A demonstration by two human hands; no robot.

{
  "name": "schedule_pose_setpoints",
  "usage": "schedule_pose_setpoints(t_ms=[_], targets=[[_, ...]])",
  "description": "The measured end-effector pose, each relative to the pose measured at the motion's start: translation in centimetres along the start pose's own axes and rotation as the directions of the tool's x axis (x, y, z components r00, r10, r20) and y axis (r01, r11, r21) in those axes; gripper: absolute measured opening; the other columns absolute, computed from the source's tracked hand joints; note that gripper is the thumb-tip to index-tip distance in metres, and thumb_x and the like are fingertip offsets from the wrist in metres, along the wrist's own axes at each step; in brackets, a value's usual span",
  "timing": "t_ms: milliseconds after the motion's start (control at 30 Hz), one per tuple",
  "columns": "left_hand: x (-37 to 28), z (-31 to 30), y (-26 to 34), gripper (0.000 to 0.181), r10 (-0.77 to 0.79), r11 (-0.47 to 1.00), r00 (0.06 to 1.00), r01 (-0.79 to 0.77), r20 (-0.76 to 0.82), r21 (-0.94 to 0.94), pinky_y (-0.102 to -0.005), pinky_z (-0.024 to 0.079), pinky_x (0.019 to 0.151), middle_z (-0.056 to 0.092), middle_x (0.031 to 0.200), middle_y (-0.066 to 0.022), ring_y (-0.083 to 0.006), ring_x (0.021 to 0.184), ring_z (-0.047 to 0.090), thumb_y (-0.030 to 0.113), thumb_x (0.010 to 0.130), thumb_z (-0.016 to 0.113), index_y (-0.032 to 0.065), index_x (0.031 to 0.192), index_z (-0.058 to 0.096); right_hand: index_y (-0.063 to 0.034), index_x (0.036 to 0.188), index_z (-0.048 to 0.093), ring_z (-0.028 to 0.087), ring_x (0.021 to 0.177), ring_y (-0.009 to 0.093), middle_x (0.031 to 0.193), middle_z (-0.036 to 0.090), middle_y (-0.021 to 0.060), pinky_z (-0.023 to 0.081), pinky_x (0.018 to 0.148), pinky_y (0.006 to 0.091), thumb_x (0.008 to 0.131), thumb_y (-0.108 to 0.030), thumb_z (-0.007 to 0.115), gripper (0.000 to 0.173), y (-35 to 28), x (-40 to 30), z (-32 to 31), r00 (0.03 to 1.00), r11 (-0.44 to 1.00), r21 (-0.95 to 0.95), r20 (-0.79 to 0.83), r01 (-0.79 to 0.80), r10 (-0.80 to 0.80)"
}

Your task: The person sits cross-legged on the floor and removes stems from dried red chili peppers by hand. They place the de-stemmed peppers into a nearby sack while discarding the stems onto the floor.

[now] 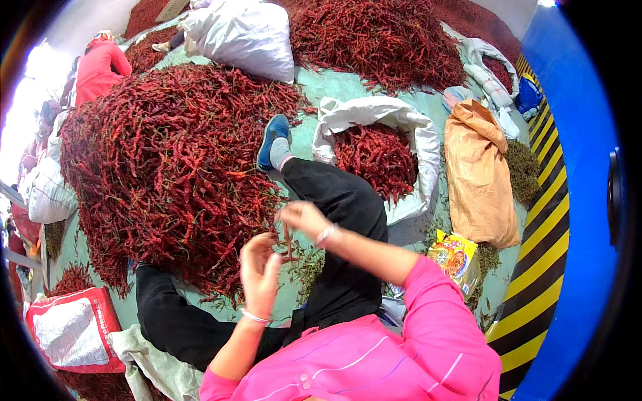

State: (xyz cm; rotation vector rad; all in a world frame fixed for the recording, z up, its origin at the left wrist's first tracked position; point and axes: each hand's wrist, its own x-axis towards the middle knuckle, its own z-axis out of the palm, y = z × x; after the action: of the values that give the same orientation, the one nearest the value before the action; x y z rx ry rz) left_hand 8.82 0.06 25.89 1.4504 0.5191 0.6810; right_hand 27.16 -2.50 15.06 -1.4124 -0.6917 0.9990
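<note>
A big heap of dried red chili peppers lies on the floor in front of me, between my legs. My left hand is at the heap's near right edge, its fingers curled and apart from the thumb; whether it holds a chili is not clear. Just to its upper right is my right hand, blurred, with a dried chili hanging under its fingertips. A pile of green chili stems lies beside my right thigh. Beyond my right knee stands a rolled-down white woven sack with red chilies inside.
A tan sack lies at the right, near a yellow printed packet and a striped floor border. A full white sack stands beyond the heap. A person in red sits at the upper left. A red-edged sack lies lower left.
</note>
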Motion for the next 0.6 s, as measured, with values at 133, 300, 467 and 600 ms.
schedule_pose_setpoints(t_ms=[133, 300, 467, 600], targets=[[-0.2, -2.8, -5.1, 0.044, -0.350, 0.920, 0.935, 0.332, -0.056, -0.208, -0.0337, 0.041, 0.094, 0.046, 0.126, -0.0152, -0.0221, 0.117, 0.046, 0.014, 0.092, 0.047, 0.0001, 0.131, 0.031, -0.0014, 0.089, 0.058, 0.059, 0.073, 0.017, 0.079, 0.060, 0.0068, 0.047, 0.064, 0.0303, 0.083, -0.013, 0.059, 0.013, 1.1, -5.0, 4.3, 0.974, 0.959, -0.187, 0.114, 0.214, -0.195], [-1.0, -2.8, -8.6, 0.045, -0.531, 0.831, 0.847, 0.511, -0.036, -0.219, -0.0329, 0.044, 0.088, 0.046, 0.126, -0.0128, -0.0196, 0.110, 0.049, 0.026, 0.094, 0.047, 0.0032, 0.131, 0.034, -0.0019, 0.085, 0.058, 0.058, 0.074, 0.025, 0.079, 0.058, 0.0101, 0.047, 0.066, 0.0329, 0.079, -0.015, 0.064, 0.016, 0.4, -4.2, 2.6, 0.912, 0.829, -0.403, 0.302, 0.386, -0.278], [-0.5, -0.8, -10.7, 0.029, -0.654, 0.660, 0.741, 0.657, 0.151, -0.364, -0.0249, 0.043, 0.064, 0.048, 0.074, 0.0008, -0.0091, 0.066, 0.048, 0.026, 0.095, 0.046, 0.0026, 0.110, 0.047, -0.0021, 0.083, 0.061, 0.057, 0.081, 0.026, 0.082, 0.057, 0.0108, 0.046, 0.071, 0.0335, 0.082, -0.021, 0.062, 0.019, 3.3, -2.4, 0.9, 0.933, 0.864, -0.430, 0.343, 0.262, -0.112], [0.2, -1.6, -11.8, 0.018, -0.749, 0.511, 0.634, 0.737, 0.191, -0.442, -0.0203, 0.026, 0.046, 0.032, 0.063, 0.0047, -0.0050, 0.052, 0.028, 0.018, 0.095, 0.045, 0.0023, 0.100, 0.050, -0.0077, 0.083, 0.060, 0.057, 0.071, 0.031, 0.078, 0.056, 0.0101, 0.048, 0.062, 0.0409, 0.081, -0.024, 0.056, 0.017, 0.8, 4.4, -6.5, 0.858, 0.377, -0.831, 0.209, 0.409, -0.470]])
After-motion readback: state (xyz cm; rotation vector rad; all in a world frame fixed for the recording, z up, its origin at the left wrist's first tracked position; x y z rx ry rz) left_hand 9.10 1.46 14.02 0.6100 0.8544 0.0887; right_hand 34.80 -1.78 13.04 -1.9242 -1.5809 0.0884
